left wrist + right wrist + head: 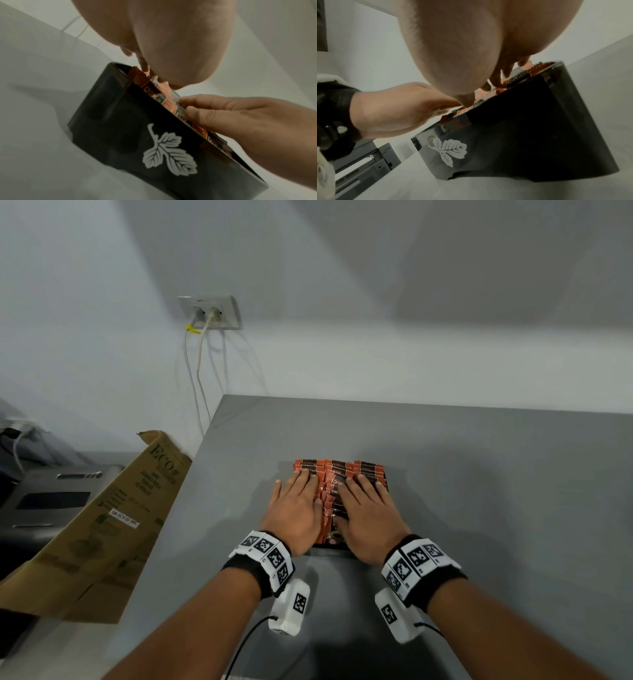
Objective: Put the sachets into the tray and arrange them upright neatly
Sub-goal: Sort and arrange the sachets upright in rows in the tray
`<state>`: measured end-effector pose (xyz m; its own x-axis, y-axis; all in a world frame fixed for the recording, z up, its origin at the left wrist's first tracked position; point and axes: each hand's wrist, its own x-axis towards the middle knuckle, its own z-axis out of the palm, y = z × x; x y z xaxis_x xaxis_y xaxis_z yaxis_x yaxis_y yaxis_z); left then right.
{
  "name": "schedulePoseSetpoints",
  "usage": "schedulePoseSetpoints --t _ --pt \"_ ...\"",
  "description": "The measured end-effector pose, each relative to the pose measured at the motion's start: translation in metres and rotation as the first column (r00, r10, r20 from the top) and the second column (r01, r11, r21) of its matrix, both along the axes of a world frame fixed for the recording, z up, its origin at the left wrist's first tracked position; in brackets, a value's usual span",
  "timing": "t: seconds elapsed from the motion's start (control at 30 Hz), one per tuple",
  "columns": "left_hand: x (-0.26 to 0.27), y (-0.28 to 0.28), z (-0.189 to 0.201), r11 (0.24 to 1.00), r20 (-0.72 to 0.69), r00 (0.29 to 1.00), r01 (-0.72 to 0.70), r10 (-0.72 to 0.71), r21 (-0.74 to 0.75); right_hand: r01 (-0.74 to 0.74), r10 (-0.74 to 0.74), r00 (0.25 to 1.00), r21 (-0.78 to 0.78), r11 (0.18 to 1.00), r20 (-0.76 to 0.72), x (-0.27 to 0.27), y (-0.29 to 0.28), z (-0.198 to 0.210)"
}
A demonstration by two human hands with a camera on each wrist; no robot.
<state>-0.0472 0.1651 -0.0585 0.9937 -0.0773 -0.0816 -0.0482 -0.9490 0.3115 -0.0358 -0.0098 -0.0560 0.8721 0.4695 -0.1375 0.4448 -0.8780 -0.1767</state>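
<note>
A black tray (329, 552) with a white leaf logo (164, 150) stands on the grey table, packed with rows of orange and brown sachets (337, 469) standing on edge. My left hand (297, 501) lies flat on the left rows, its fingers straight and pressing on the sachet tops. My right hand (365, 510) lies flat on the right rows in the same way. In the left wrist view the right hand's thumb (195, 113) touches the sachets (169, 106) near the tray's front wall (120, 121). The hands hide most sachets.
The grey table (496, 491) ends at a left edge close to the tray. Beyond that edge lean a flattened cardboard box (113, 525) and a grey printer (51, 498). A wall socket (212, 313) with hanging cables sits behind the table's far left corner.
</note>
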Motion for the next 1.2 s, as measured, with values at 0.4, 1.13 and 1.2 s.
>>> schedulePoseSetpoints --t 0.4,1.13,1.2 --pt "0.005 0.0 -0.004 0.999 -0.016 1.0 0.024 -0.024 -0.026 0.002 -0.001 1.0 0.047 0.999 -0.018 0.014 0.011 0.0" --pt "0.025 0.002 0.0 1.0 0.003 1.0 0.012 -0.012 0.001 0.046 -0.046 0.999 0.024 0.999 0.013 0.032 0.014 0.003" --pt "0.025 0.002 0.002 1.0 0.023 1.0 0.01 -0.01 -0.006 0.058 -0.058 0.998 0.032 0.998 0.0 0.034 0.012 0.005"
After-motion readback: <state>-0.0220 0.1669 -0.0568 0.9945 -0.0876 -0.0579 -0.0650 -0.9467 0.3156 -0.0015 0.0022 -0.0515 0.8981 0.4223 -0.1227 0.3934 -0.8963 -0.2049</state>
